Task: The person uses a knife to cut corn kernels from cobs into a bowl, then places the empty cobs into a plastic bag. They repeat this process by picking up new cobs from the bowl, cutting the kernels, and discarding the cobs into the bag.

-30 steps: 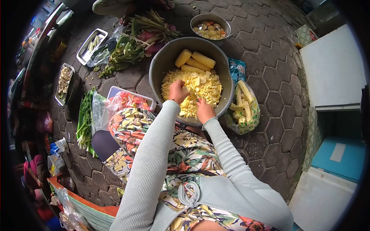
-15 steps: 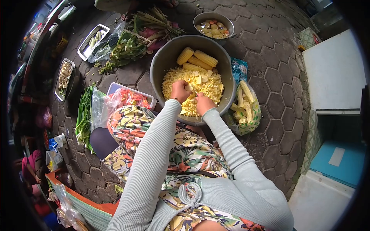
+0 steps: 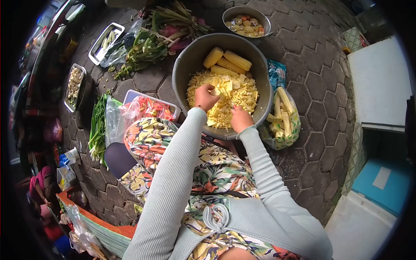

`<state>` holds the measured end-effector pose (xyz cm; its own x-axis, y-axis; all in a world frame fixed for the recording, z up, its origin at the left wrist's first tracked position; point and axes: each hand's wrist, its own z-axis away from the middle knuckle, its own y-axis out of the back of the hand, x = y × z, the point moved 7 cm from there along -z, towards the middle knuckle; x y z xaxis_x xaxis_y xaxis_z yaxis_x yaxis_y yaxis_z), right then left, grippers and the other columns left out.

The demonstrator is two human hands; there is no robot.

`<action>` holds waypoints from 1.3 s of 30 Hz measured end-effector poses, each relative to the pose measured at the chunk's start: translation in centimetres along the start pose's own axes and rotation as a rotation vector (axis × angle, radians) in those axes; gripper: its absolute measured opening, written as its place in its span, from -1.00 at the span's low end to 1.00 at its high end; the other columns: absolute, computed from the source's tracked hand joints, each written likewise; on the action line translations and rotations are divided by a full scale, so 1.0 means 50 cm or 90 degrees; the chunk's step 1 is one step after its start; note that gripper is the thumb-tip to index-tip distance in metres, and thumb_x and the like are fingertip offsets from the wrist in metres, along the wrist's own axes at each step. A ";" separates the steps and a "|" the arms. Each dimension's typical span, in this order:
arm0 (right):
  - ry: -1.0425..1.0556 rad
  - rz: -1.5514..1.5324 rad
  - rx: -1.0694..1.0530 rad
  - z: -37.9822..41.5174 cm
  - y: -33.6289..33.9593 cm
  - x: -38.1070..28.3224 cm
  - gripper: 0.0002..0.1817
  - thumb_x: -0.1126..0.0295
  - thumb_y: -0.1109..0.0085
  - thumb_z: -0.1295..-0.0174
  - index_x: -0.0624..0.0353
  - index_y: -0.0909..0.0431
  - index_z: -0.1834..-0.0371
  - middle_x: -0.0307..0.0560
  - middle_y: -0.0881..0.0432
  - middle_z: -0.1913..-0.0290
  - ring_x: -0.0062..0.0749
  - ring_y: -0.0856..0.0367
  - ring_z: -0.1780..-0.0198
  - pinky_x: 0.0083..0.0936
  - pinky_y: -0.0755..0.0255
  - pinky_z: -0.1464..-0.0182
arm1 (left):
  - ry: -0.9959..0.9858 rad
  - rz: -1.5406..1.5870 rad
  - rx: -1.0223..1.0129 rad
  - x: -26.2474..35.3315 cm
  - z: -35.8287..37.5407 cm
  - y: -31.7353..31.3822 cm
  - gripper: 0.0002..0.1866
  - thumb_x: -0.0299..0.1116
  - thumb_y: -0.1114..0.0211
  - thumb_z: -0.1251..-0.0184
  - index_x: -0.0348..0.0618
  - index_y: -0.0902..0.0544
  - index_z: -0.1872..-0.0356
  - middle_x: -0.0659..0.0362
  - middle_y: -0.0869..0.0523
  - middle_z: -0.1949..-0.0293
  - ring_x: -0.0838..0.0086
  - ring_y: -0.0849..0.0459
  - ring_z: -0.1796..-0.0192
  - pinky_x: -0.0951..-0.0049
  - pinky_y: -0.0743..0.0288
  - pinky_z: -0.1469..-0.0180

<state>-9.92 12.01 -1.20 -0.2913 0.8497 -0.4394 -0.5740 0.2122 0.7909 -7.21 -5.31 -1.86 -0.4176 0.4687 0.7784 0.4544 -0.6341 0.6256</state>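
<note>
A large grey tub (image 3: 178, 71) stands before me, holding loose yellow corn kernels (image 3: 201, 80) with pale flat chunks among them. Whole peeled corn cobs (image 3: 237, 61) lie at its far side. Over the kernels, my left hand (image 3: 206, 98) is closed on a pale yellow piece (image 3: 215, 92) whose kind I cannot make out. My right hand (image 3: 241, 119), at the near right inside the tub, grips a small knife (image 3: 225, 92). The thin blade points up and left, close to the pale piece. Most of the handle is hidden in my fingers.
Stripped cobs (image 3: 286, 123) fill a plastic bag right of the tub. Behind it sits a metal pot (image 3: 225, 19) of potatoes in water. Left are a box of cut red vegetables (image 3: 149, 107), spring onions (image 3: 99, 125), leafy greens (image 3: 145, 54) and two trays (image 3: 93, 56).
The view has shifted slightly, so the tub appears a little further right and up. The knife blade now shows between my hands. Both hands keep their hold.
</note>
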 end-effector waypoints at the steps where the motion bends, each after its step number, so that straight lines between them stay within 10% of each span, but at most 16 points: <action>1: 0.034 -0.018 0.030 0.006 0.009 -0.014 -0.71 0.24 0.20 -0.22 0.28 -0.31 0.22 0.23 -0.54 0.44 0.09 -0.52 0.31 -0.12 -0.36 0.26 | 0.020 -0.002 -0.039 -0.004 0.000 -0.006 -0.59 -0.38 -0.39 0.34 -0.31 -0.60 0.33 0.06 -0.65 0.36 0.41 -0.62 0.33 0.48 -0.49 0.25; 39: -0.027 0.074 -0.101 -0.131 -0.122 0.018 -0.71 0.36 0.18 -0.15 0.25 -0.46 0.15 0.20 -0.52 0.15 -0.05 -0.51 0.09 -0.29 -0.38 0.05 | -0.010 -0.030 -0.019 -0.001 0.015 -0.012 -0.63 -0.39 -0.43 0.34 -0.36 -0.57 0.42 0.03 -0.63 0.46 0.38 -0.61 0.41 0.49 -0.47 0.32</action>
<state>-11.69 8.30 -9.20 -0.3328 0.8842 -0.3277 -0.6529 0.0346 0.7566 -6.89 -4.49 -2.25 -0.4254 0.5075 0.7494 0.4112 -0.6293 0.6595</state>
